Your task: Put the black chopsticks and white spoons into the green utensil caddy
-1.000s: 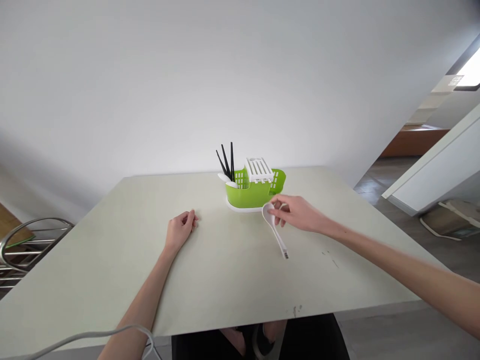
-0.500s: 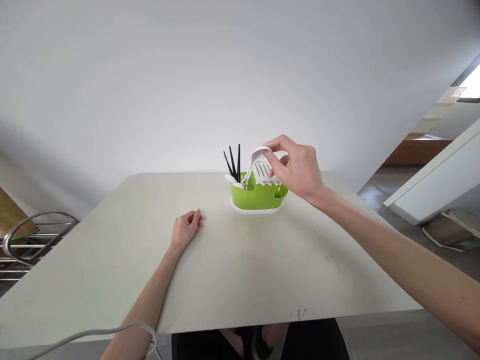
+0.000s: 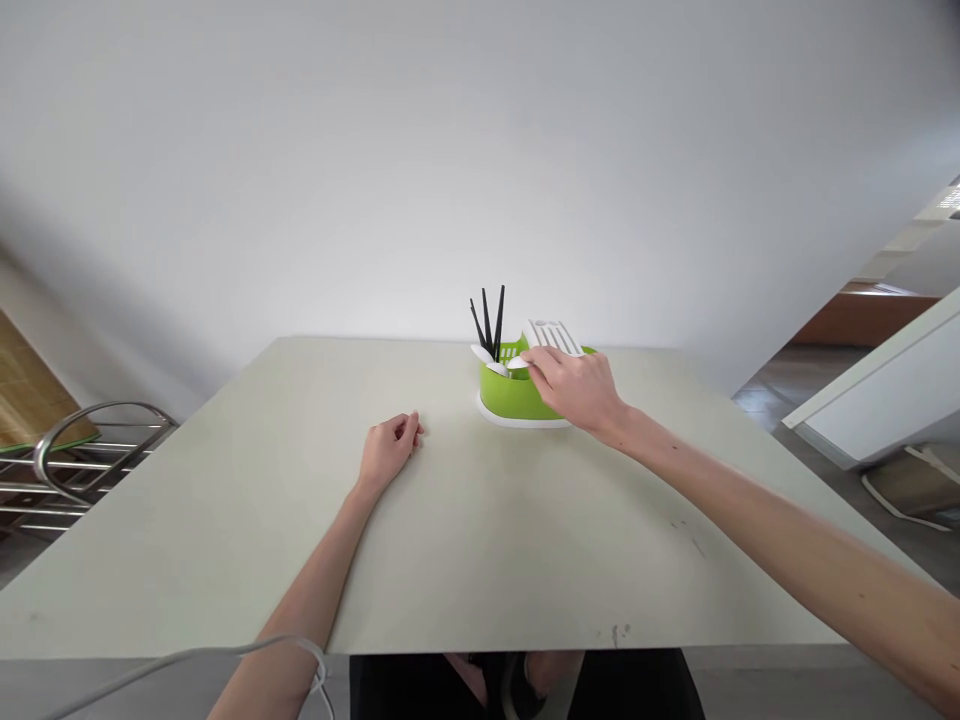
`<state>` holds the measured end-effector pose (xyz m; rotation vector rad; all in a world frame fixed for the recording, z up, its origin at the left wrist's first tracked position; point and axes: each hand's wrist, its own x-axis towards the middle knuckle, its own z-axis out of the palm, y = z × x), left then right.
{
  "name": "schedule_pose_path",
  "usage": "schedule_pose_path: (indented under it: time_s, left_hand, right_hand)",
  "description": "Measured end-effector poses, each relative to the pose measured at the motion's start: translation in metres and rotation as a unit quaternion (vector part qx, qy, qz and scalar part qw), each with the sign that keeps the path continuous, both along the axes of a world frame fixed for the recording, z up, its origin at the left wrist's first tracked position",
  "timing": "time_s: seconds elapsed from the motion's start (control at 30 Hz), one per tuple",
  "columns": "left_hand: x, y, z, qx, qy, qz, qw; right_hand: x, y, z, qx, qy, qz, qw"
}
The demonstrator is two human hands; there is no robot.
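No legible text, labels, brands, numbers or signs in view. Small patterned patch at the far right edge: too small and blurred to tell if it's lettering.

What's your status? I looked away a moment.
Right hand: fingers on white spoon, bowl up, at green caddy. Left hand: resting on table, curled. Black chopsticks stand beside spoon.
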<state>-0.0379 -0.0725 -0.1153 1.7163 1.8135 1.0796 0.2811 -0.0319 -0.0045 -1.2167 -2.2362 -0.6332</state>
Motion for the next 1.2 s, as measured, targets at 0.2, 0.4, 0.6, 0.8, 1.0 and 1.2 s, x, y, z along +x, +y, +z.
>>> schedule_pose_path:
  time_s: [0.2, 0.4, 0.6, 0.8, 1.0, 1.2]
  left_hand:
    - [0.001, 0.0, 0.001, -0.003, 0.0, 0.001, 1.0]
    - [0.002, -0.001, 0.002, -0.004, -0.003, 0.001, 1.0]
    - [0.004, -0.002, 0.006, -0.005, -0.003, 0.002, 1.0]
    - [0.004, -0.002, 0.006, -0.003, 0.002, 0.002, 1.0]
    - [0.007, -0.002, 0.008, -0.007, 0.027, 0.003, 1.0]
    - [0.008, -0.001, 0.01, -0.01, 0.041, 0.006, 0.999]
  right_hand:
    - [0.003, 0.001, -0.014, -0.029, -0.039, -0.011, 0.999]
    - [0.001, 0.001, -0.022, -0.063, -0.068, -0.042, 0.995]
    - [-0.001, -0.003, -0.022, -0.066, -0.07, -0.031, 0.995]
    - [0.023, -0.028, -0.03, -0.019, -0.008, 0.055, 0.998]
    - [0.07, -0.036, -0.057, -0.029, 0.101, 0.018, 0.994]
    - [0.073, -0.023, -0.095, -0.073, 0.091, -0.019, 0.993]
